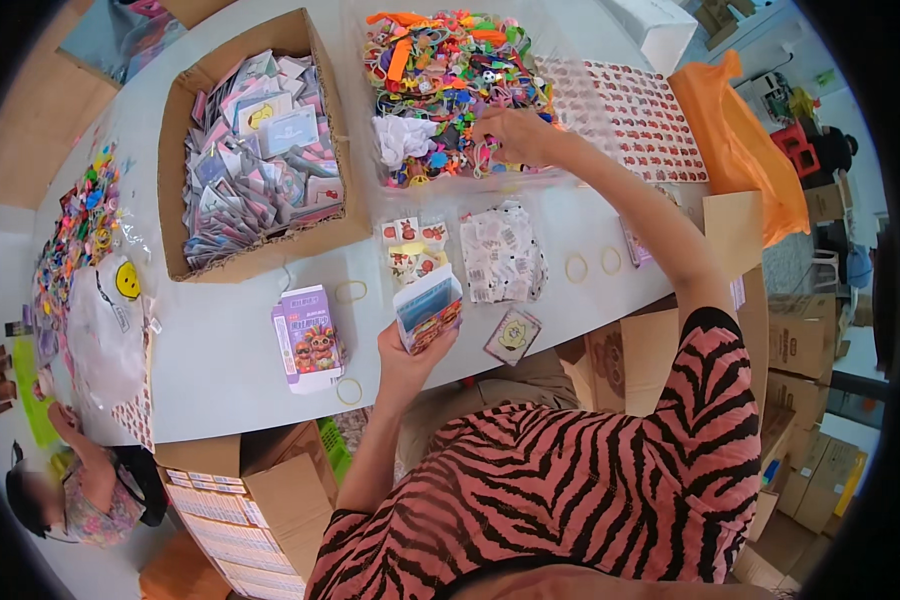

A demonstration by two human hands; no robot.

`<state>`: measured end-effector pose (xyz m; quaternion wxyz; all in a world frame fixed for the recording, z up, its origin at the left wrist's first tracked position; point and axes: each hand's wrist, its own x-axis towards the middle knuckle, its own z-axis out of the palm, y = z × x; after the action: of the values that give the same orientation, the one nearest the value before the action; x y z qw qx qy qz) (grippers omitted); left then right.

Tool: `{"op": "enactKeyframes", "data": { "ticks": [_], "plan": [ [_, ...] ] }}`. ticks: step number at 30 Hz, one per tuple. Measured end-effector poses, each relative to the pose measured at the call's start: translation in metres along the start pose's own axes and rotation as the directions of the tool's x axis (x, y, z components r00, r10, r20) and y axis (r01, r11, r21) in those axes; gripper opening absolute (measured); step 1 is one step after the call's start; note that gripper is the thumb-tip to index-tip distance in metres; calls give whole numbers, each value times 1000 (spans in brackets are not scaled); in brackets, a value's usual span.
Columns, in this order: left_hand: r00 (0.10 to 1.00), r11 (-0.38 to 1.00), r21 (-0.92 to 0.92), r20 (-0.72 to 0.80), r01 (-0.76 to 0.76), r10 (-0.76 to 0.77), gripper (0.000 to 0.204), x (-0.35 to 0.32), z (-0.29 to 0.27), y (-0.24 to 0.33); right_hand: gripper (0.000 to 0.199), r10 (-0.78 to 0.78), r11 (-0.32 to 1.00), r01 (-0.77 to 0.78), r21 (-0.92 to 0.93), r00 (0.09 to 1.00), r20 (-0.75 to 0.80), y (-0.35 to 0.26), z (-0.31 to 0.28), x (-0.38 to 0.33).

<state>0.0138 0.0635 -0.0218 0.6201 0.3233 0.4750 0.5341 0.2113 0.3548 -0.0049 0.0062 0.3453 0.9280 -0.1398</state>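
Observation:
My left hand [410, 362] is wrapped round a small printed box [432, 312], its top flap up, held above the table's near edge. My right hand [518, 136] reaches into a clear plastic bin [370, 178] of mixed small colourful toys [450, 70]. Its fingers point down among them, drawn together, and what they pinch is too small to make out. Close to the left hand lie a purple box [310, 335] and a square card with a yellow cartoon figure [513, 335]. Just beyond are a pile of small white packets [503, 255] and some sticker pieces [413, 235].
A cardboard carton [170, 225] full of flat packets stands left of the bin. Sticker sheets [645, 120] and an orange bag [745, 140] lie at the right. Rubber bands [576, 267] are scattered on the table [390, 205]. Another person [95, 490] sits at the far left.

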Motion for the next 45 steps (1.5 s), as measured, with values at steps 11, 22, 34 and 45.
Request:
{"op": "enactKeyframes", "data": {
  "ticks": [11,22,34,45],
  "plan": [
    [999,999,23,1,42,-42,29,14,4,-3,28,-5,999,3,48,1000,31,14,-2,1],
    [1000,997,78,24,6,-8,33,16,2,-12,13,-248,967,246,-67,968,-29,20,-6,10],
    [999,1000,22,44,-17,16,31,13,13,-9,18,18,986,44,158,928,-372,18,-54,-15],
    [992,995,25,77,-99,97,27,6,24,-6,16,72,992,-19,121,890,-450,-2,-88,-37]
  ]
}}
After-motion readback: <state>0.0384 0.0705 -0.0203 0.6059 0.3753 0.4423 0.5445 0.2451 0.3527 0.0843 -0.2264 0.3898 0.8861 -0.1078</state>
